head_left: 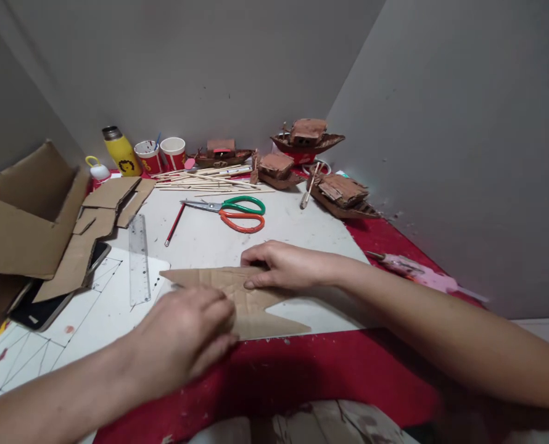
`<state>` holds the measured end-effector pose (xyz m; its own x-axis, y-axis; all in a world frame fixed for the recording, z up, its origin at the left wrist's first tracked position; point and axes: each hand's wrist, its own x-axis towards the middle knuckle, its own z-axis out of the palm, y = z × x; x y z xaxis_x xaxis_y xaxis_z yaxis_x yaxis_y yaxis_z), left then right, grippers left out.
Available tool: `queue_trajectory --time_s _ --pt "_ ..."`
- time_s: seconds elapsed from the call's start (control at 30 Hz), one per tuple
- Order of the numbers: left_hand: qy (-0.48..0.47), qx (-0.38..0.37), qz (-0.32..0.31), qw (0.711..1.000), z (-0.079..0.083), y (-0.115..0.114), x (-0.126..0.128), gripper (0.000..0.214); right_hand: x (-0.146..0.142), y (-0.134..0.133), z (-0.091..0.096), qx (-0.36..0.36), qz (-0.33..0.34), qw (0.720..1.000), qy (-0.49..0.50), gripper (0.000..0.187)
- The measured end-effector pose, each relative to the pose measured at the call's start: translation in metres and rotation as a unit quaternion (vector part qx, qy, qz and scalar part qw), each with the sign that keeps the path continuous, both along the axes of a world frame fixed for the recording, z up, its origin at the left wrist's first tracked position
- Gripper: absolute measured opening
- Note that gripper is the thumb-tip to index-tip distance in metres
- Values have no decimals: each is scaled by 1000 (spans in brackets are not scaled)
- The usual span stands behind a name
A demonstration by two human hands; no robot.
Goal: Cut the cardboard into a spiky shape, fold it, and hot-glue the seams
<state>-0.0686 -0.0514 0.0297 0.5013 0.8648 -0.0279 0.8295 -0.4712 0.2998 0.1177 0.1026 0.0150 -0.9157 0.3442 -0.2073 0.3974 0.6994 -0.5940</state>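
Note:
A brown cardboard piece (251, 300) with pointed ends lies at the front of the white board (293, 228). My right hand (279, 265) grips its far edge, thumb on top and fingers curled. Over its near left part is my left hand (191, 327), fingers curled together and slightly blurred. A small dark tip shows beside the left knuckles; what it belongs to is hidden. Beyond the hands lie scissors (223, 208) with one green and one orange handle, and a red pencil (175, 225). A clear ruler (139, 259) lies to the left.
Several brown model boats (342, 191) and wooden sticks (210, 179) line the back. There stand paper cups (173, 154) and a yellow bottle (121, 154). At left are a cardboard box (20, 228), scraps (78, 259) and a phone (43, 308). A pink glue gun (413, 271) lies right.

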Motion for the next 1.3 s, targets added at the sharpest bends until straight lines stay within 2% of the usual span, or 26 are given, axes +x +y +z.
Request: queue_trajectory --time_s 0.03,0.1,0.17,0.27,0.33,0.43,0.53,0.6,0.63,0.67,0.7,0.73,0.77,0.8,0.87,0.93,1.0,1.03,1.1,1.2,1.3 --pt "-26 23 34 999 3 6 -6 30 -1 3 1 -26 -6 1000 9 13" --pt "-17 40 115 992 6 21 -19 33 -2 9 0 -75 -11 997 27 14" --pt "4 -3 164 987 5 36 -29 35 -3 14 -2 -117 -5 992 38 14" --pt "-14 -113 178 977 -1 54 -38 30 -6 19 -8 -136 -1 990 37 13" --pt "-41 -161 179 970 -5 62 -40 27 -8 20 -11 -131 -8 991 26 13" --pt "-83 -185 175 964 -3 67 -40 23 -11 21 -6 -123 -14 992 16 15" --pt "-134 -171 184 959 14 66 -42 24 -7 23 13 -101 -10 994 31 16" --pt "-222 -101 214 946 34 62 -46 23 -1 24 31 -28 -16 997 74 15" --pt "-287 -35 237 927 44 59 -49 23 3 24 39 37 -28 992 118 13" --pt "-357 43 262 896 54 57 -52 25 7 23 47 117 -45 976 179 10" --pt "-424 112 283 853 62 54 -56 28 10 21 54 204 -60 945 249 7" --pt "-485 158 298 807 69 52 -60 30 13 19 59 287 -67 902 316 4" --pt "-537 172 308 767 73 51 -63 30 16 16 62 361 -66 852 372 7" --pt "-578 154 314 737 74 49 -65 31 17 13 64 421 -55 806 412 11" --pt "-620 60 320 714 69 48 -66 35 19 5 64 499 -29 738 453 18" --pt "-600 -29 318 733 59 47 -63 46 20 -2 60 536 -14 700 472 18" --pt "-576 -77 300 756 48 46 -55 51 21 -10 55 549 4 679 488 17" --pt "-570 -100 281 766 44 46 -51 52 21 -13 53 548 11 674 495 17" --pt "-584 -172 221 762 39 46 -43 53 20 -18 49 533 25 677 507 17" --pt "-621 -283 129 720 37 49 -34 56 17 -24 46 490 43 701 517 17" --pt "-651 -299 102 690 38 50 -29 48 14 -26 42 409 5 739 535 31"
